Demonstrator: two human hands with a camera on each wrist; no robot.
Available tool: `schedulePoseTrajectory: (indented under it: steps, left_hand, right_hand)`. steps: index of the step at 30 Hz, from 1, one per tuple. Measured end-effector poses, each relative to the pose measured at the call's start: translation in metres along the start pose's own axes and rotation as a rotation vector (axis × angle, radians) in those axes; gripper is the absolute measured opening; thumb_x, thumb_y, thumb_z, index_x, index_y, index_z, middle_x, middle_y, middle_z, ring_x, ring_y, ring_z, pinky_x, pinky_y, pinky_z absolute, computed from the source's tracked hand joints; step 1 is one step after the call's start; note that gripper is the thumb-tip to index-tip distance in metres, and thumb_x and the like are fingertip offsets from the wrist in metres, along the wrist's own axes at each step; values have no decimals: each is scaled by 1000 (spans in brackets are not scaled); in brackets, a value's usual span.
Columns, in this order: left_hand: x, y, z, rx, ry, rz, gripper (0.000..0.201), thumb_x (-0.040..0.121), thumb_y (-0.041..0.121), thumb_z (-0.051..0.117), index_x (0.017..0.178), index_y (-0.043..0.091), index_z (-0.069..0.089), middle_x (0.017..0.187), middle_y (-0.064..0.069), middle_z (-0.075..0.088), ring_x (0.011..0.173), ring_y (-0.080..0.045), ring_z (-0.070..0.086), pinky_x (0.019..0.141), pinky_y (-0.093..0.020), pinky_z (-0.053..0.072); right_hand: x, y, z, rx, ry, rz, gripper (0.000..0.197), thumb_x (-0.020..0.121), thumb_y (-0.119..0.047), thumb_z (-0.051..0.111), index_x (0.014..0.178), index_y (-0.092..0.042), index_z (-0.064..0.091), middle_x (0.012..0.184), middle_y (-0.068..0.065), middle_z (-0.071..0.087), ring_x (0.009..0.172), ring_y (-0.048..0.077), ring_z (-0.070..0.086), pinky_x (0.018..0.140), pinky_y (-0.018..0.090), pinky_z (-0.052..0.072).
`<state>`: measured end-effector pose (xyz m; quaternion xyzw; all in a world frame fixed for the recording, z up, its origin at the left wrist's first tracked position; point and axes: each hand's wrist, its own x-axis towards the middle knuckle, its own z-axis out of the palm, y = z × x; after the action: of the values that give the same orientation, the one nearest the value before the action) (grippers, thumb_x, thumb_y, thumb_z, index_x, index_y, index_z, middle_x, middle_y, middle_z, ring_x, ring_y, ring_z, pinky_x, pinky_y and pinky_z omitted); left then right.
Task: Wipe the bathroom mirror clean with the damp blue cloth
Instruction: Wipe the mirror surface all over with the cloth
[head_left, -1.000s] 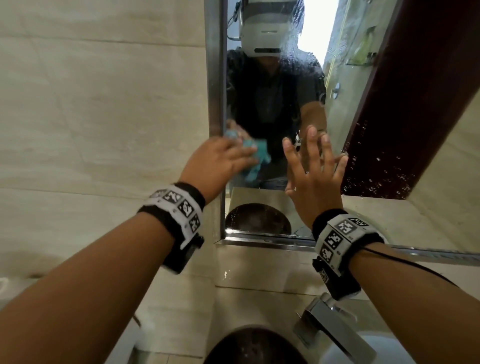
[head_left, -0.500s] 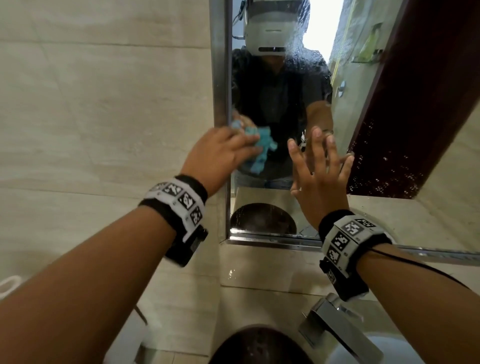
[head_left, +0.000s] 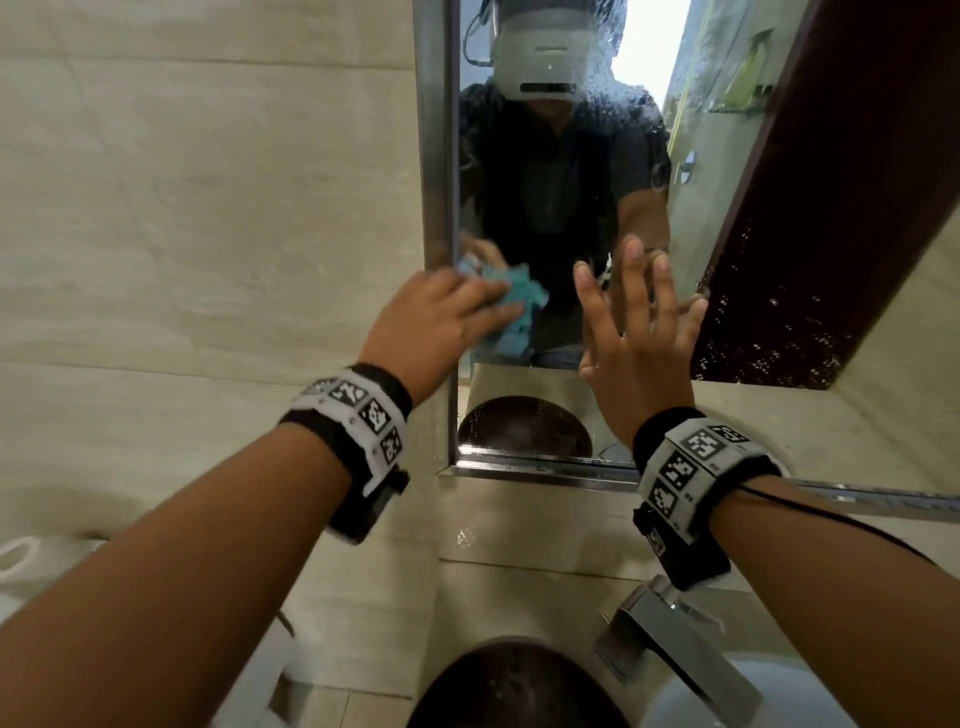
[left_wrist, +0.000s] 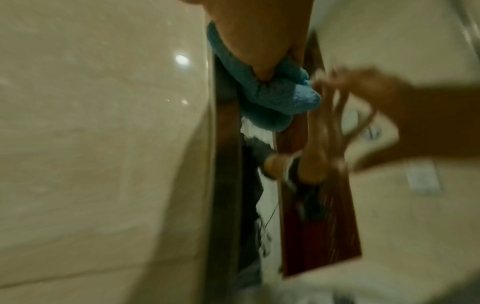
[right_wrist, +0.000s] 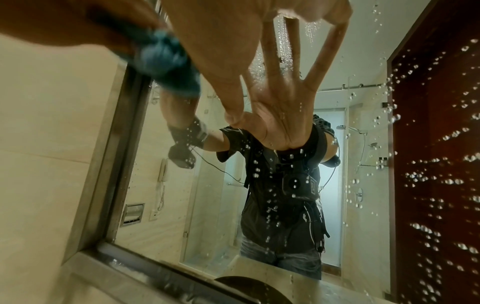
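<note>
The wall mirror has a metal frame and is speckled with water drops. My left hand holds the bunched blue cloth against the glass, just inside the frame's left edge. The left wrist view is blurred. It shows the cloth crumpled under my left hand, whose thumb digs into it. To the right of the cloth, my right hand rests on the glass, fingers straight and spread. In the right wrist view the right hand meets its reflection, with the cloth beside it.
Water drops are thick on the right part of the glass, over the reflected dark red door. Beige wall tiles lie left of the mirror frame. Below are a chrome faucet and a dark basin.
The left hand and cloth stay by the mirror's left edge with only small shifts up and down. The right hand stays spread on the glass.
</note>
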<state>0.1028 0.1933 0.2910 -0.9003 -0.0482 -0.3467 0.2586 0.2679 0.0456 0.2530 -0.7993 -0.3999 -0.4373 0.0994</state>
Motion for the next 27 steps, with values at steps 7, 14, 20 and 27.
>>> schedulePoseTrajectory:
  steps: [7, 14, 20, 27]
  left_hand:
    - [-7, 36, 29, -43, 28, -138, 70, 58, 15, 88, 122, 20, 62, 119, -11, 62, 91, -30, 61, 73, -39, 53]
    - [20, 31, 2, -67, 78, -138, 55, 67, 16, 77, 120, 20, 63, 119, -11, 61, 99, -33, 60, 79, -43, 52]
    - [52, 44, 12, -106, 234, -214, 51, 68, 12, 79, 116, 17, 66, 122, -13, 61, 108, -35, 57, 90, -45, 47]
    - [-8, 65, 35, -58, -127, 67, 68, 49, 20, 90, 113, 27, 68, 114, -3, 63, 99, -27, 62, 81, -39, 53]
  right_hand:
    - [-2, 0, 2, -5, 20, -7, 101, 68, -28, 78, 149, -29, 16, 155, 15, 12, 140, 36, 15, 102, 67, 20]
    - [-4, 9, -13, 65, -11, -36, 95, 73, -30, 73, 149, -30, 16, 157, 9, 8, 141, 32, 17, 104, 62, 24]
    - [-5, 38, -14, 34, -73, 35, 105, 70, -40, 76, 150, -28, 8, 157, 12, -1, 141, 37, 10, 103, 64, 26]
    - [-4, 36, -8, 16, -99, 44, 113, 65, -36, 80, 150, -28, 6, 156, 13, -3, 141, 38, 8, 104, 66, 22]
